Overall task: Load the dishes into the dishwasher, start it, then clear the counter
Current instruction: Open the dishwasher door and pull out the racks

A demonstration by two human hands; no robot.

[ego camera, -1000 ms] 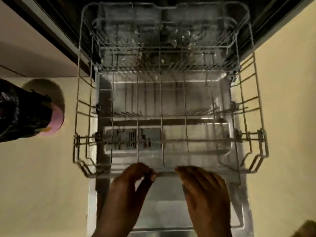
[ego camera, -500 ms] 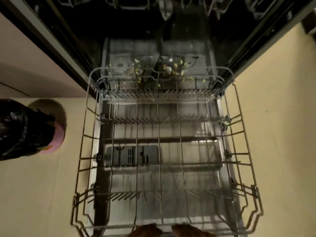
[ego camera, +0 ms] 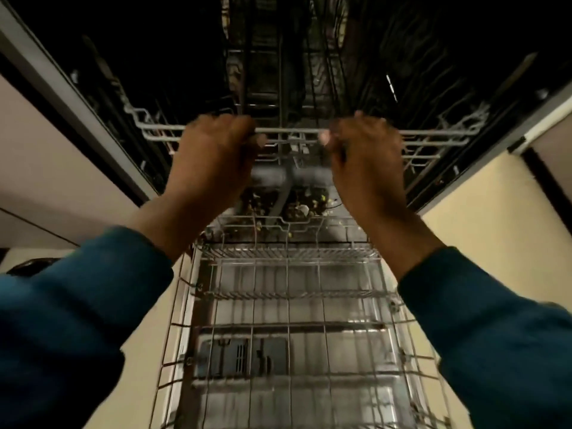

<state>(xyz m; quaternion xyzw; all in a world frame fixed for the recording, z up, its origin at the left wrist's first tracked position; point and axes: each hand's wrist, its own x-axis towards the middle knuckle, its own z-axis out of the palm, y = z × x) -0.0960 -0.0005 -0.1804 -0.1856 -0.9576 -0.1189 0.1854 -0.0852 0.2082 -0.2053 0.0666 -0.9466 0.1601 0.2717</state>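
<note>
The dishwasher stands open in front of me. Its wire lower rack (ego camera: 288, 323) is pulled out over the lowered door and holds no dishes. Above it, at the mouth of the dark tub, sits the upper rack (ego camera: 294, 131). My left hand (ego camera: 213, 150) grips the upper rack's front bar left of centre, fingers curled over the wire. My right hand (ego camera: 365, 153) grips the same bar right of centre. Bits of food debris (ego camera: 297, 209) lie on the tub floor behind the lower rack. No dishes are in view.
Pale cabinet fronts (ego camera: 46, 168) flank the dishwasher on the left and another (ego camera: 554, 147) on the right. Cream floor (ego camera: 470, 199) runs along both sides of the pulled-out rack. A dark object (ego camera: 28, 264) shows at the left edge behind my sleeve.
My hands let go of the lower rack's front edge, now pulled fully out, and rose to grip the upper rack's front bar. The view tilted up toward the tub.
</note>
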